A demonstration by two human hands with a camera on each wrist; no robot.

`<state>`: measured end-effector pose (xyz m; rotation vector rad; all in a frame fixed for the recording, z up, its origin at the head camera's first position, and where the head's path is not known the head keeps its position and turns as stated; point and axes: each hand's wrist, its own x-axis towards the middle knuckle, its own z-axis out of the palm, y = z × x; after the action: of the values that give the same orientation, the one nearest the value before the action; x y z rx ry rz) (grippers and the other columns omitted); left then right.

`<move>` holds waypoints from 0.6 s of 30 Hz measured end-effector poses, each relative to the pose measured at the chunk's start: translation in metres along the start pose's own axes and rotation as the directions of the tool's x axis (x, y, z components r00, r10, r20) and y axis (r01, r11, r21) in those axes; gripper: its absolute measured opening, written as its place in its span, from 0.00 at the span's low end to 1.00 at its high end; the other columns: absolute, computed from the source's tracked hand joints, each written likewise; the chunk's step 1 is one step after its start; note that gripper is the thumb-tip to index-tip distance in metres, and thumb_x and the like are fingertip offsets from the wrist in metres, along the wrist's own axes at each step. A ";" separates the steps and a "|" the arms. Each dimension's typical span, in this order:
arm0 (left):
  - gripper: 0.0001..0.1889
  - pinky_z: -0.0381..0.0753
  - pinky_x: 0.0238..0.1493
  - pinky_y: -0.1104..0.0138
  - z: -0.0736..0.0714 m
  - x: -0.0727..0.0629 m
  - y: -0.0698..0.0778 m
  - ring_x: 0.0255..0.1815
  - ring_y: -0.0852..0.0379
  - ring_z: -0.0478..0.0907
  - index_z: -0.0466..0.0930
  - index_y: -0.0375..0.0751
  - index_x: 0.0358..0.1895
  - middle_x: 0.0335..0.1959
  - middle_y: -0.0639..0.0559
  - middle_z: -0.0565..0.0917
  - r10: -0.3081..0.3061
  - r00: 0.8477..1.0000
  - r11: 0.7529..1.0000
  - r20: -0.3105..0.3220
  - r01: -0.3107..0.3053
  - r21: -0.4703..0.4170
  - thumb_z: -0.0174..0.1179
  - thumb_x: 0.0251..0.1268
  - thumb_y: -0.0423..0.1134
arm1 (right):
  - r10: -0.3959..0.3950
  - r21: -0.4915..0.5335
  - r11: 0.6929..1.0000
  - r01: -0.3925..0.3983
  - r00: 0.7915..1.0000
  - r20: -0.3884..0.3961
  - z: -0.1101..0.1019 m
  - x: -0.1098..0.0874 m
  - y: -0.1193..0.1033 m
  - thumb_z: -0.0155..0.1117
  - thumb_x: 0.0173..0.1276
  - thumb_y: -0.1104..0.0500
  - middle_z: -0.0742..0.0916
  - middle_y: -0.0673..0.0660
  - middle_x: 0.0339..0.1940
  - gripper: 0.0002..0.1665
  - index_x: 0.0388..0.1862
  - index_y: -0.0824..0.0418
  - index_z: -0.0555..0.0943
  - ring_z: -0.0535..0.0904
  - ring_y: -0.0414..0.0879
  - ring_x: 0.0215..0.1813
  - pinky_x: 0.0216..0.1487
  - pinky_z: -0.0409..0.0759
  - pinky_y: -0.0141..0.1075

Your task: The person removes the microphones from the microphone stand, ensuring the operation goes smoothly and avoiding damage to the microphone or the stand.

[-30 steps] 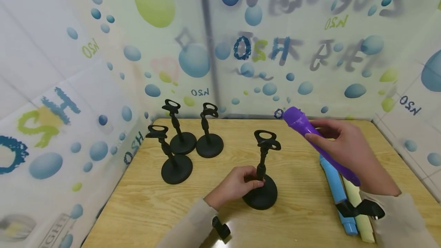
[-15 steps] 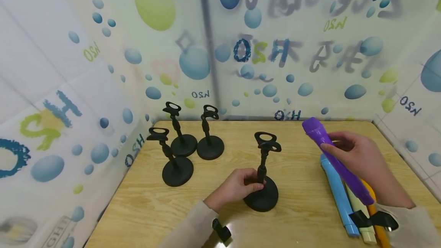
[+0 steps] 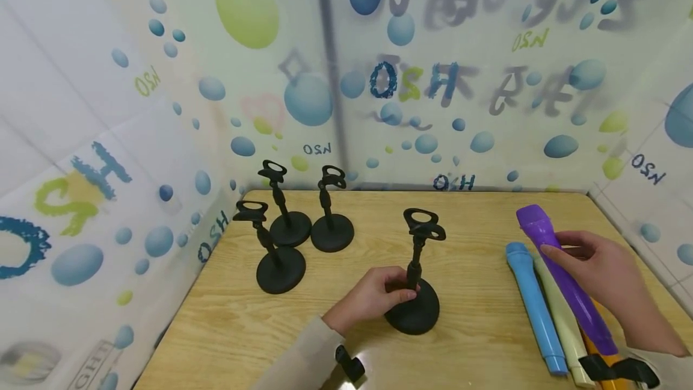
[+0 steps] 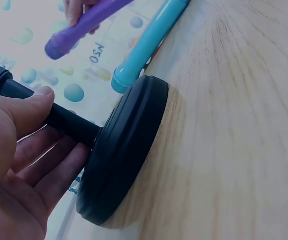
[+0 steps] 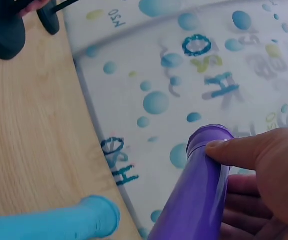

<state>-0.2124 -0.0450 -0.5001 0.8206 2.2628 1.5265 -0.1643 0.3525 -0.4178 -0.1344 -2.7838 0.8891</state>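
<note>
My left hand (image 3: 373,295) grips the lower stem of a black microphone stand (image 3: 421,315), thumb on one side and fingers on the other. Its round base (image 4: 126,150) stands on the wooden table, and the ring-shaped holder (image 3: 421,217) on top is vacant. At the right, my right hand (image 3: 603,269) holds a purple microphone (image 3: 568,281) between thumb and fingers, head end pointing away. This microphone slants over a pale yellow microphone (image 3: 560,318) and an orange one (image 3: 592,345), partly covering both. A blue microphone (image 3: 536,312) lies just to their left.
Three more black stands, a front one (image 3: 280,269), a back one (image 3: 290,229) and a right one (image 3: 332,233), cluster at the table's back left, holders vacant. A patterned curtain (image 3: 411,137) borders the table's back edge and sides.
My right hand has moved right and down with the purple microphone, bringing it over the microphones lying at the right. The left hand stays on the stand's stem.
</note>
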 end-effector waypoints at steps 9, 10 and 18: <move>0.07 0.84 0.57 0.74 -0.001 0.001 0.000 0.53 0.65 0.87 0.91 0.44 0.52 0.49 0.49 0.93 -0.007 1.000 1.000 -0.002 0.007 -0.012 0.70 0.75 0.36 | 0.169 -0.060 0.984 -0.170 0.985 -0.019 -0.002 -0.007 0.030 0.65 0.81 0.41 0.83 0.83 0.59 0.41 0.65 0.80 0.76 0.83 0.76 0.52 0.41 0.87 0.58; 0.07 0.84 0.57 0.74 -0.001 0.001 -0.001 0.53 0.65 0.87 0.91 0.44 0.52 0.49 0.49 0.93 -0.007 1.000 1.000 -0.001 0.007 -0.013 0.70 0.75 0.36 | 0.180 -0.060 0.982 -0.181 0.983 -0.018 -0.002 -0.008 0.033 0.65 0.82 0.41 0.83 0.83 0.59 0.41 0.65 0.81 0.76 0.83 0.77 0.52 0.43 0.86 0.59; 0.08 0.84 0.56 0.73 -0.001 0.000 -0.002 0.50 0.68 0.86 0.90 0.43 0.53 0.49 0.49 0.93 -0.004 1.000 1.000 0.003 0.004 -0.002 0.70 0.76 0.37 | 0.289 -0.070 0.954 -0.290 0.957 -0.024 -0.002 -0.013 0.058 0.64 0.81 0.42 0.81 0.84 0.61 0.42 0.65 0.82 0.75 0.82 0.76 0.52 0.39 0.87 0.55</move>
<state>-0.2137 -0.0458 -0.5018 0.8171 2.2589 1.5240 -0.1503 0.3983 -0.4521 -0.5720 -2.8290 0.8434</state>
